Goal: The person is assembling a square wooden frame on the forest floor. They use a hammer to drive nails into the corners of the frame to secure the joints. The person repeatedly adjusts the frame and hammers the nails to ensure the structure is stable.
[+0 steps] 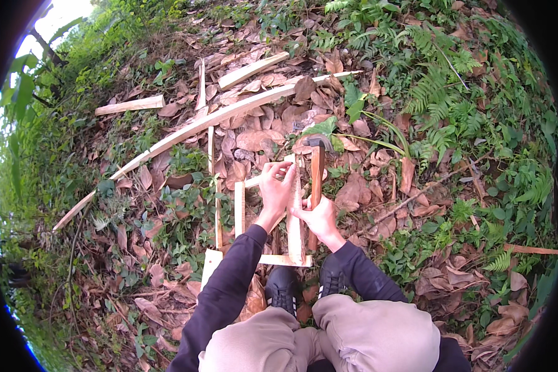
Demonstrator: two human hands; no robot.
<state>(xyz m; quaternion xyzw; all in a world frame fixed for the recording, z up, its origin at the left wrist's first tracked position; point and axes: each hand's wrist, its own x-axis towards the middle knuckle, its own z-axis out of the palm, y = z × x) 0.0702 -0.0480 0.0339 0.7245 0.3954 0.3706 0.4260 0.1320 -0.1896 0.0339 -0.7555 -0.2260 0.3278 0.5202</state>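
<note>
A small frame of pale wooden slats stands on the leaf litter just beyond my shoes. Its right slat (296, 232) runs toward me and meets the near slat (276, 260); the left slat (239, 208) is partly behind my arm. My left hand (276, 188) is closed in a pinch beside the far end of the right slat, and what its fingertips hold is too small to make out. In my right hand (320, 218) is a hammer (317, 170), wooden handle upright in view, dark metal head pointing away from me. The right thumb reaches to the right slat.
A long pale wooden strip (204, 123) lies diagonally across the leaves beyond the frame. Short wood pieces (253, 69) (130, 105) rest farther off. A thin slat (218, 211) lies left of the frame, near a wood block (211, 265). Ferns (437, 93) grow at right.
</note>
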